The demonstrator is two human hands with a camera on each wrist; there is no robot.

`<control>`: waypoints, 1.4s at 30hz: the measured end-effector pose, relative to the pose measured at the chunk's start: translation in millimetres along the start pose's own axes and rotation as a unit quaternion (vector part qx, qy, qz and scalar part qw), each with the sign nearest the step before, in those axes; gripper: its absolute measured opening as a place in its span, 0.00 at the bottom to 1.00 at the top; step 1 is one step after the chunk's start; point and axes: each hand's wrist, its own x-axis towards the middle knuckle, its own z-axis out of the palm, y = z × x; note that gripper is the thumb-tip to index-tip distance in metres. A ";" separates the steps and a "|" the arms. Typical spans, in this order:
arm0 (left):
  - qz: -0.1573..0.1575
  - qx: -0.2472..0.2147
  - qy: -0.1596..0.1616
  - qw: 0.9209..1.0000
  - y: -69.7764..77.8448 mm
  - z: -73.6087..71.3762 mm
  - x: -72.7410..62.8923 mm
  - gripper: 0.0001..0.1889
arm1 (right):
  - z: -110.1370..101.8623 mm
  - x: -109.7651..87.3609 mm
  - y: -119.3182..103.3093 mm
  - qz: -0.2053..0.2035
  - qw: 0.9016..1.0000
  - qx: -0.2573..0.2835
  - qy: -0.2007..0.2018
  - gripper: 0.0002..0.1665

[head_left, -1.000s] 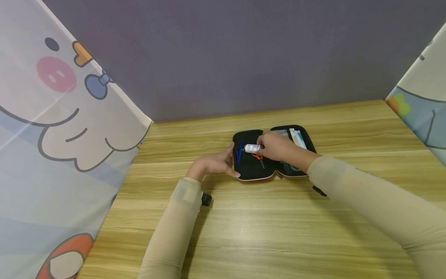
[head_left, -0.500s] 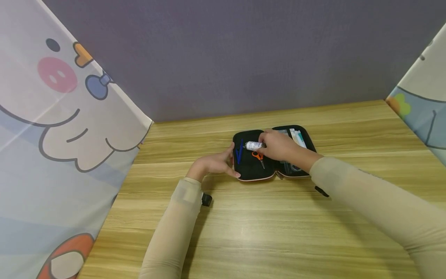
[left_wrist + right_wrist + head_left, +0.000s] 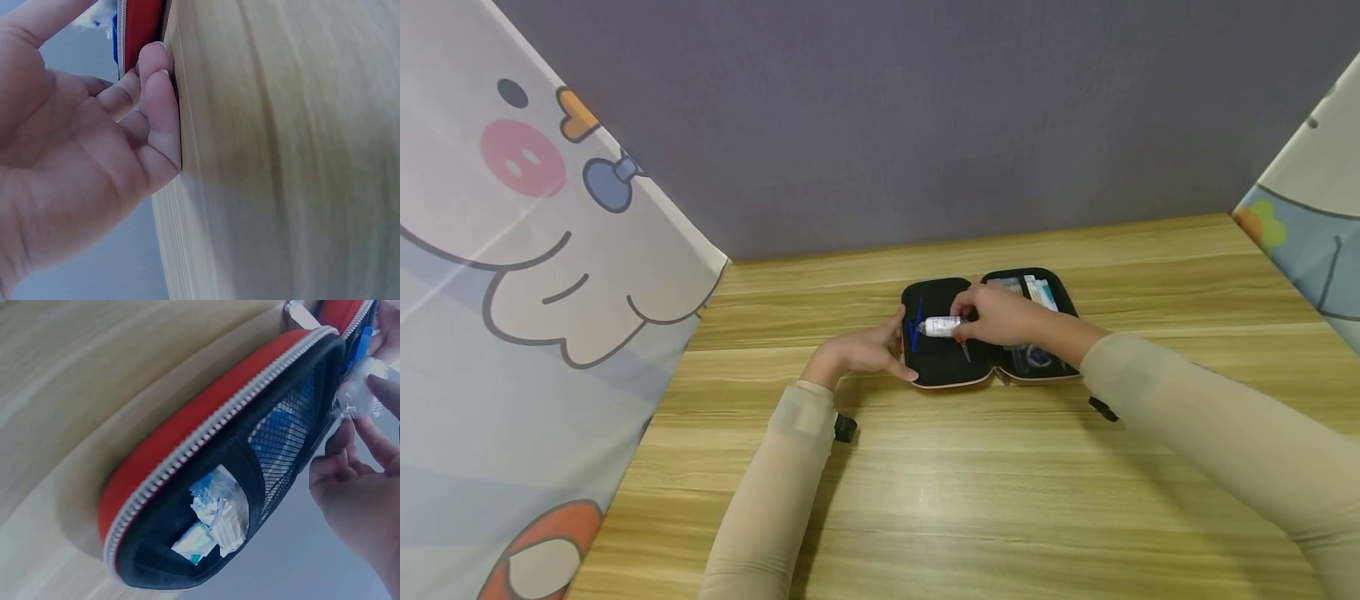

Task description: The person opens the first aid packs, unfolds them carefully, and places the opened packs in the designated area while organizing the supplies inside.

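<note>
A black-lined zip case (image 3: 942,365) with a red shell lies unfolded on the wooden table. My left hand (image 3: 867,350) holds its left edge, thumb at the near corner and fingers against the outer wall. My right hand (image 3: 1003,315) pinches the right end of a white bandage roll (image 3: 942,326) in printed clear wrapping. The roll is level over the left half of the case. Blue plastic tweezers (image 3: 915,327) lie at its left. Orange-handled scissors (image 3: 964,348) are partly hidden below the roll and fingers.
In the case's right half, white-and-green packets (image 3: 1041,292) sit at the back, with a mesh pocket (image 3: 284,434) beside them holding something blue. A zip pull (image 3: 1002,377) hangs at the front hinge. A grey wall (image 3: 925,125) stands behind the table.
The bandage roll has shifted slightly nearer and tilted level, covering more of the scissors. My right forearm has moved a little right. The left hand keeps its place on the case.
</note>
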 end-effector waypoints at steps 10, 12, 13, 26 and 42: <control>0.000 0.003 0.000 1.000 -1.1 -0.4 0.0 0.71 | -1.9 -3.2 4.0 0.005 0.996 0.048 -0.071 0.18; 0.000 0.004 0.000 1.000 -0.9 -0.5 -0.3 0.71 | -0.9 -2.3 4.5 0.009 0.995 0.062 -0.075 0.18; 0.000 0.003 0.000 1.000 -0.6 -0.6 -0.6 0.71 | -0.5 -1.8 4.5 0.010 0.994 0.071 -0.077 0.18; 0.001 -0.005 0.004 1.000 0.6 1.1 -0.6 0.71 | -4.2 -0.2 -3.4 -0.005 0.994 0.097 -0.054 0.20; 0.003 0.002 0.009 1.000 0.0 1.3 0.4 0.72 | -2.9 -6.1 -1.8 -0.004 0.993 0.078 -0.089 0.17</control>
